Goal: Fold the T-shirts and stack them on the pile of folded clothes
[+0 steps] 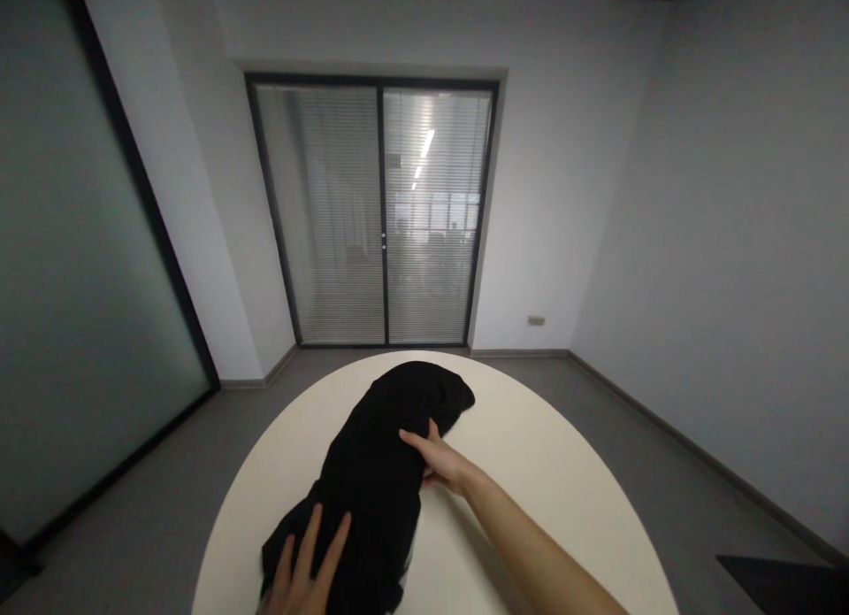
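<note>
A black cloth (375,456), which looks like a loosely folded garment, lies in a long curved heap across the round table. My right hand (441,460) is at its right edge, with the thumb on top and some fingers tucked at or under the side, pinching the fabric. Near the bottom of the view, my left hand (305,566) rests on the cloth's near left part, fingers spread apart. A small pale patch shows at the cloth's lower right edge. What kind of garment it is, I cannot tell.
The round cream table (550,491) carries the cloth. Beyond it stand glass doors (385,217) with blinds in a white wall. A frosted glass panel (86,288) is on the left. At the lower right a dark flat object (789,584) juts into view.
</note>
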Tool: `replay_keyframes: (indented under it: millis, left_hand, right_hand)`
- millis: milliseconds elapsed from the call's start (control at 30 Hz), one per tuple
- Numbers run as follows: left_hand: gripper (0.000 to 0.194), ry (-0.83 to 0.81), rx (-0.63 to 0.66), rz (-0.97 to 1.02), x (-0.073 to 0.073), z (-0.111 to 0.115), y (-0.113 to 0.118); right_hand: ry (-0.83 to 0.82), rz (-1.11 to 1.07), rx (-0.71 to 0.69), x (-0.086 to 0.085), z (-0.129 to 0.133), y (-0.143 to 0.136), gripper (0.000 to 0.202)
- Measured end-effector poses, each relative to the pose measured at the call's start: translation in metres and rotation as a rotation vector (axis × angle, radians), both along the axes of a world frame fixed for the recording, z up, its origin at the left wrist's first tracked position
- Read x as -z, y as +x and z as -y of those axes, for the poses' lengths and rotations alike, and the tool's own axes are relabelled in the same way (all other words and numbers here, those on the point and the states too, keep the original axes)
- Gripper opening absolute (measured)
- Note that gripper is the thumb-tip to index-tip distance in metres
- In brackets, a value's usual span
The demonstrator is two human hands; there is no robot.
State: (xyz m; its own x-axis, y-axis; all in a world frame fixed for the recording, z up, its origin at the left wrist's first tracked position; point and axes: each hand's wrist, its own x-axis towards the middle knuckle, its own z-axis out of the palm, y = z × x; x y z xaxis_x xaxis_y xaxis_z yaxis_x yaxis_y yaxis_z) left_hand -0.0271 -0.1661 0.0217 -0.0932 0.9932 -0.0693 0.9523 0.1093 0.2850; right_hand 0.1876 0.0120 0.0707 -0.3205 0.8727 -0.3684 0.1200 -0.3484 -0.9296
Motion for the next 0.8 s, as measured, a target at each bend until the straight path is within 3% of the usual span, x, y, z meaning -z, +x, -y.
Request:
replay_keyframes:
  millis: [67,267,367,467,567,633,733,800]
  left_hand:
    - [0.1,0.025,-0.037,-0.011,-0.004,-0.012,-0.027]
    - [0.094,0.146,0.012,0.06,-0.014,-0.058,-0.122]
    - [0.093,0.129,0.016,0.054,-0.017,-0.079,-0.149]
    - [0.092,0.13,0.003,0.043,-0.019,-0.092,-0.161]
    - [0.091,0.136,-0.004,0.044,-0.018,-0.098,-0.167]
    - [0.091,0.133,-0.001,0.04,-0.017,-0.1,-0.171]
    - [0.097,0.057,-0.005,-0.001,-0.024,-0.101,-0.171]
    - [0.1,-0.041,-0.066,-0.06,-0.037,-0.103,-0.159]
  right_hand:
    - [-0.014,-0.032,-0.028,0.009,-0.017,-0.029,0.112]
    - [-0.037,-0.265,0.002,0.038,-0.071,-0.097,0.103]
    - [-0.037,-0.38,0.005,0.049,-0.087,-0.115,0.098]
    - [-0.02,-0.418,0.035,0.058,-0.091,-0.119,0.09]
    - [0.011,-0.463,0.042,0.067,-0.089,-0.102,0.077]
    - [0.093,-0.434,0.03,0.073,-0.088,-0.075,0.066]
    - [0.347,-0.196,0.07,0.081,-0.086,-0.013,0.056]
    - [0.435,-0.092,0.127,0.083,-0.084,0.035,0.053]
